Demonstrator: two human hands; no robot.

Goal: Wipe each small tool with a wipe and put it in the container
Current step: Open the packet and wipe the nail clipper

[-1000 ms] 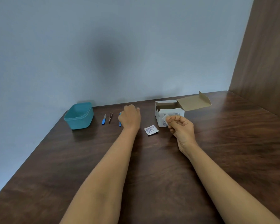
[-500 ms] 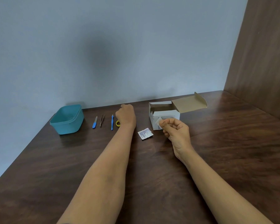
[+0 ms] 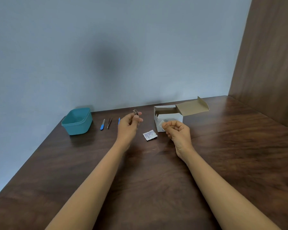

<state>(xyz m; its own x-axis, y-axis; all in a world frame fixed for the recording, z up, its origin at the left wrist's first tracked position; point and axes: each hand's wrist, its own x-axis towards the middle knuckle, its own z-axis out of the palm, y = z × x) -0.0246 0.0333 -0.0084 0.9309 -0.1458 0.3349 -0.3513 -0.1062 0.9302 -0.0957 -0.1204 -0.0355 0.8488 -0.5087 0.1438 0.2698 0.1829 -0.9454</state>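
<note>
Head view: wooden table (image 3: 223, 155); open cardboard box (image 3: 169, 117) at back; teal container (image 3: 76, 121) at left; left hand (image 3: 128, 126), raised, pinching small metal tool (image 3: 135, 112); right hand (image 3: 179, 131) pinching white wipe (image 3: 160, 123) before box; sachet (image 3: 149, 134) between hands; blue file (image 3: 102, 125), tweezers (image 3: 109, 122), blue stick (image 3: 119, 121) lying beside container.

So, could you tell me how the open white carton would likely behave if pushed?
The white carton looks like thin card, so it is probably light and would slide on the smooth table. Its lid flap hangs open and unsupported, so pushing there would likely just bend it.
</note>
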